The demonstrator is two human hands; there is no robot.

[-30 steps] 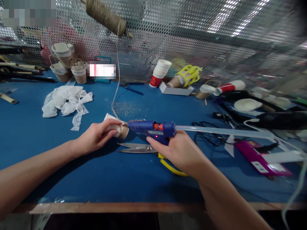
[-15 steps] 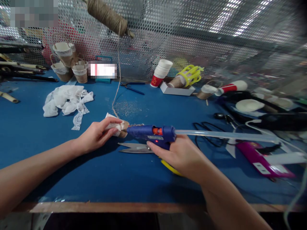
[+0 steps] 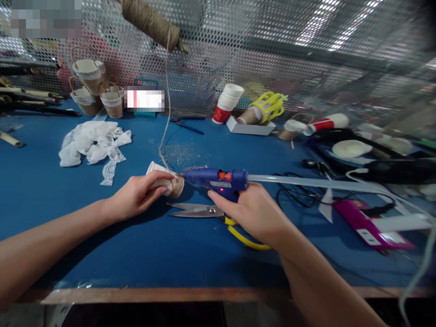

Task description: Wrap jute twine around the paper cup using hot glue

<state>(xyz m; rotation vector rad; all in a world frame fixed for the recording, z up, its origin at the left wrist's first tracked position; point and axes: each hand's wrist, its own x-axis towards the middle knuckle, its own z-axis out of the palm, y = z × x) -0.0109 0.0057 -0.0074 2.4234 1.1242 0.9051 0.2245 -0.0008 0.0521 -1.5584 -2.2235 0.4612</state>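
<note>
My left hand [image 3: 145, 193] is closed round a paper cup [image 3: 177, 187] lying on its side, its base partly wrapped in brown twine. From a large spool [image 3: 150, 23] above, a strand of twine [image 3: 166, 113] runs down to the cup. My right hand [image 3: 257, 211] grips a blue glue gun [image 3: 204, 177], a long clear glue stick [image 3: 306, 182] sticking out of its back and a red light lit on its side. The gun's nozzle is at the cup, near my left fingers. Beneath the gun lie scissors [image 3: 195, 210] with yellow handles, blades spread.
White lace [image 3: 90, 141] is heaped at the left. Twine-covered cups with handles [image 3: 112, 102] stand behind it. Pliers [image 3: 189, 125], stacked paper cups [image 3: 227, 104] and a white box [image 3: 252, 126] line the back. Black cables [image 3: 296, 193] and a purple device [image 3: 371, 225] lie right.
The glue gun has risen slightly, its nozzle shifting to the cup's upper side. More of the scissors' yellow handles shows. My left hand keeps its hold, and the cup has turned slightly.
</note>
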